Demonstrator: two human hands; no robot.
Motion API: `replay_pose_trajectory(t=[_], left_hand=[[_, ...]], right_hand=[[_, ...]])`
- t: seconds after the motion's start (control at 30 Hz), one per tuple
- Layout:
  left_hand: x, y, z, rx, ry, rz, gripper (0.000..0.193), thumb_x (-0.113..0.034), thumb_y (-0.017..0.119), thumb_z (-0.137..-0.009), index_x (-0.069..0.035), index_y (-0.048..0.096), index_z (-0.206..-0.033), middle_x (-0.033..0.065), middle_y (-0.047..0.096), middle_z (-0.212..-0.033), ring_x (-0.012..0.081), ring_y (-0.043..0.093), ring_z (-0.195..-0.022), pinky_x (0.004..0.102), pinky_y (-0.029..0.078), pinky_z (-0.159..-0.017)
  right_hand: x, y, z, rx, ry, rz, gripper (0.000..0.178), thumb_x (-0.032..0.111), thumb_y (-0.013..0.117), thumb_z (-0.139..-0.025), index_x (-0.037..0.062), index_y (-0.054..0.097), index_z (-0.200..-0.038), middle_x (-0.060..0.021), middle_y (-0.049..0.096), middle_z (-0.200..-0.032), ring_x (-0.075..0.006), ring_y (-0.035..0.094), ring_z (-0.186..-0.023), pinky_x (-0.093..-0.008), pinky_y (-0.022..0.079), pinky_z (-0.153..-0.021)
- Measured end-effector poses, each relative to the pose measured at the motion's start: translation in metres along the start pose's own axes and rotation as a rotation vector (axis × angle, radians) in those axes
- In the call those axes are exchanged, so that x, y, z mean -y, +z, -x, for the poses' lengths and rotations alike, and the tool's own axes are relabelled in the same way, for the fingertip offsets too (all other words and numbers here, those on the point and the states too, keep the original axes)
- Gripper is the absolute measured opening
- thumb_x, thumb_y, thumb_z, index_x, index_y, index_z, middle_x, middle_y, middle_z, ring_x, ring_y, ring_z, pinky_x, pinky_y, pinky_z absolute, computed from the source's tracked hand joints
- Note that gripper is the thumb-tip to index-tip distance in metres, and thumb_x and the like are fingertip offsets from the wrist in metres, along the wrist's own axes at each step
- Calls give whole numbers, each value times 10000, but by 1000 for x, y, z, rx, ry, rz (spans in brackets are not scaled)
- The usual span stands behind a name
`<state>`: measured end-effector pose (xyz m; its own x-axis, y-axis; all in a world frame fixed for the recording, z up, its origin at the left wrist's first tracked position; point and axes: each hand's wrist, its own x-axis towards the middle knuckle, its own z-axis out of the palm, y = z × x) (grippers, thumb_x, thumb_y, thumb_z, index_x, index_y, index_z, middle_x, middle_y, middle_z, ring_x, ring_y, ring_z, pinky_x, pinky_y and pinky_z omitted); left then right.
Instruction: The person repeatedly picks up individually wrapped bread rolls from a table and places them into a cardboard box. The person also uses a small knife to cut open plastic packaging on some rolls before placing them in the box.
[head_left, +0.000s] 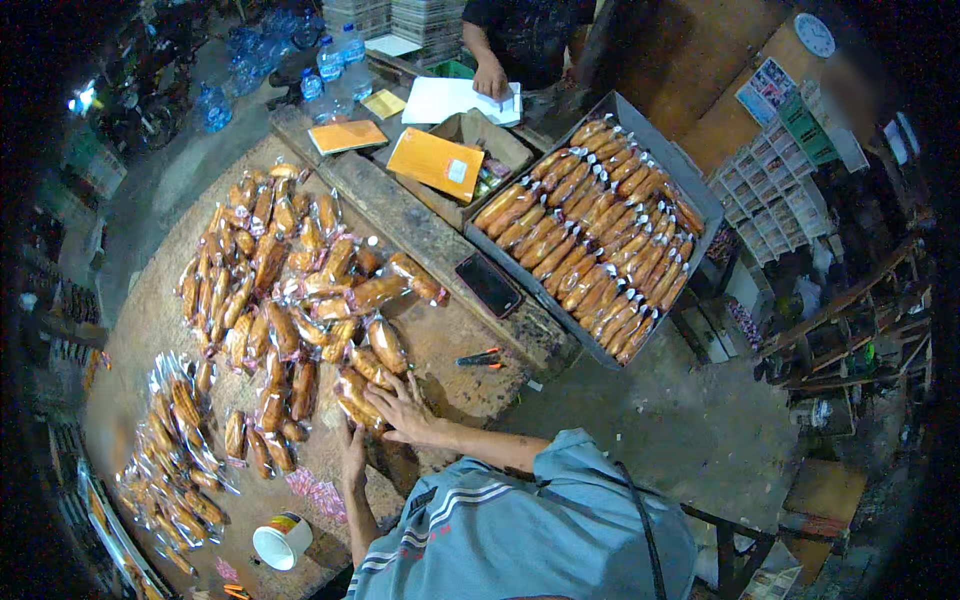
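A long golden-brown bread loaf in a clear plastic wrapper (356, 398) lies on the wooden table (440, 340) in front of me. My right hand (404, 412) reaches over its right side, the fingers bent across the wrapper. At the loaf's near end my left hand (354, 456) grips it, with some of its fingers hidden. Just beyond lies another wrapped loaf (386, 344). A big heap of wrapped loaves (265, 260) spreads over the table to the left, and another pile (180, 430) sits nearer the left edge.
Pink-and-white printed slips (318, 492) and a white tub (282, 541) lie near my left arm. Orange-black cutters (479, 358) and a phone (488, 284) are to the right. Beyond stand a large tray of loaves (595, 240), yellow books (435, 163) and another person's hand (491, 79) on white paper.
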<state>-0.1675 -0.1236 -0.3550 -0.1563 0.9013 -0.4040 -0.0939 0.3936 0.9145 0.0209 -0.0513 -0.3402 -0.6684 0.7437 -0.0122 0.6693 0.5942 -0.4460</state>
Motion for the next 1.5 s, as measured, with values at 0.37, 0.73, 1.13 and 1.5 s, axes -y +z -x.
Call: replay_pose_trajectory(t=[0.37,0.73,1.13,1.5], left_hand=[[-32,70,10,-361,101,-438,717,-234,759,-969,20,399,-1534,272,721,-1189,375,717,-1131,474,562,-938],[-51,-18,-5,-1161,298,-691,589,-218,715,-958,19,505,-1455,308,530,-1417,503,503,-1313,547,414,-1132],[-97,-34,-56,-622,14,-854,749,-549,604,-993,-173,412,-1611,209,357,-1657,518,331,-1488,781,264,-1134],[-244,-249,-231,-787,617,-543,553,-285,639,-1043,-1,502,-1499,281,607,-1414,435,589,-1311,480,456,-1113]], right_hand=[[-51,-63,33,-29,-151,-214,940,415,853,-806,77,434,-1577,-152,417,-1596,-423,334,-1451,-679,318,-1146],[-103,-170,64,-247,213,-463,208,64,701,-929,-12,690,-1123,-186,669,-1132,-381,650,-1085,-436,517,-987],[-55,-175,-117,-164,-24,-447,194,51,726,-914,3,722,-1102,-167,698,-1128,-337,671,-1091,-412,509,-1003],[-40,-179,-489,-57,-168,-555,455,198,725,-1004,-1,608,-1396,-142,742,-1155,-204,716,-1035,-347,561,-959]])
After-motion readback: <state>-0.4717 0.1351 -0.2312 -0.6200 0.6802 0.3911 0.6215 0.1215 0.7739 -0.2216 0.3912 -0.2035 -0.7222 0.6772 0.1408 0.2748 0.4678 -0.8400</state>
